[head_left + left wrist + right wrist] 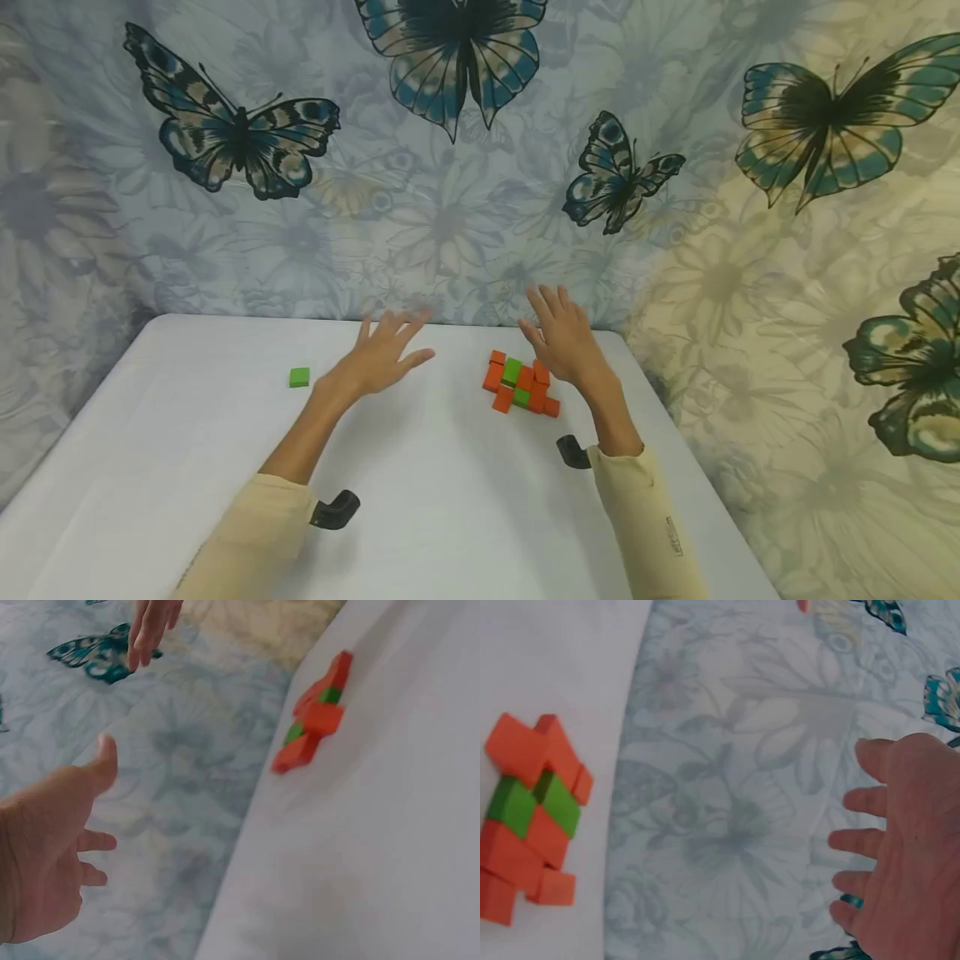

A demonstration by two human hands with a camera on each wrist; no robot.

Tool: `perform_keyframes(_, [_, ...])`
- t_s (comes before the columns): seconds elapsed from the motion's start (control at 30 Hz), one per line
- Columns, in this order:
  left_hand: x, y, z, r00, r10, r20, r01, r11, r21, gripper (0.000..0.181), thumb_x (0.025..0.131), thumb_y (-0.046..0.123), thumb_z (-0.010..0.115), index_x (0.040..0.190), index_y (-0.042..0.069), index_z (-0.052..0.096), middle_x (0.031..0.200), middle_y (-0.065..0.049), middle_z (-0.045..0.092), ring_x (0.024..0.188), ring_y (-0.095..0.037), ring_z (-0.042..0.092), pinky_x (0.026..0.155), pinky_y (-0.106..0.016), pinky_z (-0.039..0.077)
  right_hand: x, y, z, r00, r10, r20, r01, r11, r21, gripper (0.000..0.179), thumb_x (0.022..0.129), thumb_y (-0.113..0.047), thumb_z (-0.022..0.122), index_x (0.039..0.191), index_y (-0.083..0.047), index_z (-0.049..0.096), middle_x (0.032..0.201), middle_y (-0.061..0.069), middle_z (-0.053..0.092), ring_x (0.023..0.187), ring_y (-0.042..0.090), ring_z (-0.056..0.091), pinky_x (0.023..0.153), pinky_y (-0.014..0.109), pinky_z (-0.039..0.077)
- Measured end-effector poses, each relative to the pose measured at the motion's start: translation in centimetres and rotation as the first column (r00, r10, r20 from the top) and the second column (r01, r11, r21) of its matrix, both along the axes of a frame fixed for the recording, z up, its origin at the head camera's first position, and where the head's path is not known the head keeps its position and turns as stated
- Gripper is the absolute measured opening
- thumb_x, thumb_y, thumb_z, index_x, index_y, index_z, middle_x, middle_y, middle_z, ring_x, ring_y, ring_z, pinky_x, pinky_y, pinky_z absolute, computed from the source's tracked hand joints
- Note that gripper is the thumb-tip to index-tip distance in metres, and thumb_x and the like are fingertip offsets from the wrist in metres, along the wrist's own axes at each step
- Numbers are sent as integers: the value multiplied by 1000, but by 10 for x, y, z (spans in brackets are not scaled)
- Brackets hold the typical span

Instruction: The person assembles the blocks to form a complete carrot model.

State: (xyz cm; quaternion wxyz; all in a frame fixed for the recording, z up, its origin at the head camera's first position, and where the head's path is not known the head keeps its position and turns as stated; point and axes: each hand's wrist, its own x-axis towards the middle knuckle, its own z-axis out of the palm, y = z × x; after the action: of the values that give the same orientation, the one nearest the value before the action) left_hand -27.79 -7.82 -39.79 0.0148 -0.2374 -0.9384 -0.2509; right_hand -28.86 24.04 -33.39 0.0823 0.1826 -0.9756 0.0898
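Note:
A tight cluster of orange and green blocks (537, 397) lies on the right half of the white table (420, 500). Off to the left, a single green block (299, 377) lies apart. My left hand (377, 358) hovers between the two, fingers spread, holding nothing; its fingers blur slightly in the head view. Just beyond the cluster my right hand (562, 337) is raised with fingers extended, also holding nothing. The right wrist view shows the cluster's orange block (517, 750) and green blocks side by side, with the hand well away from them.
A butterfly-patterned cloth (450, 208) hangs behind the table's far edge and along the right side. Black curved pieces (336, 510) stick out from both cream sleeves (251, 533) near the wrists.

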Motion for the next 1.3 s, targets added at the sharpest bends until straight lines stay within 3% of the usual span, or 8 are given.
perform_keyframes(0.23, [-6,63,-46,993,-84,86,87,996,-34,52,113,30,41,164,21,35,163,-25,41,154,-47,35,126,-73,14,15,19,-42,999,-11,46,8,998,64,49,110,-28,51,148,2,54,160,29,43,152,54,34,119,69,35])
perform_keyframes(0.43, [-18,109,-80,987,-92,130,102,991,-80,49,111,15,43,160,19,44,164,-22,41,154,-45,37,126,-68,23,24,26,-83,977,-86,195,65,992,111,35,107,-19,55,132,3,66,158,28,47,150,56,37,115,72,38])
perform_keyframes(0.6, [-19,124,-98,987,-83,139,95,992,-83,56,103,2,45,157,19,49,166,-24,37,156,-51,29,126,-69,23,32,27,-109,969,-123,214,91,984,155,32,102,-19,64,126,1,69,156,27,49,148,57,40,112,71,43])
perform_keyframes(0.8, [-16,120,-91,992,-110,68,113,992,-49,44,98,-5,51,137,14,62,158,-23,47,150,-50,40,121,-73,28,38,33,-110,977,-105,184,83,989,122,22,94,-20,77,85,-1,71,148,27,57,144,54,47,112,67,45])
perform_keyframes(0.9, [-18,116,-82,986,-141,92,149,985,-86,55,98,-7,53,148,16,54,164,-17,43,154,-46,37,124,-71,24,34,33,-106,982,-93,165,75,991,108,25,87,-19,85,99,0,74,144,25,61,141,49,52,112,65,47])
perform_keyframes(1.03, [-25,114,-76,971,-180,158,199,973,-116,72,97,-10,55,161,19,40,171,-11,34,159,-44,29,128,-68,19,26,32,-108,975,-81,207,52,988,142,49,82,-14,89,126,-3,71,134,17,70,130,41,61,109,62,50])
perform_keyframes(1.17, [-29,116,-83,961,-220,168,243,961,-131,72,98,-11,57,161,18,40,169,-10,38,159,-35,33,128,-67,21,22,32,-113,968,-90,233,48,982,181,45,81,-11,89,123,-5,74,117,10,76,111,33,65,102,56,54])
perform_keyframes(1.3, [-31,115,-89,968,-238,72,246,961,-125,65,98,-2,66,157,17,46,156,-12,51,148,-29,48,127,-65,27,24,34,-114,969,-122,216,84,981,177,43,80,-13,90,119,-5,75,112,10,75,104,30,63,99,53,55])
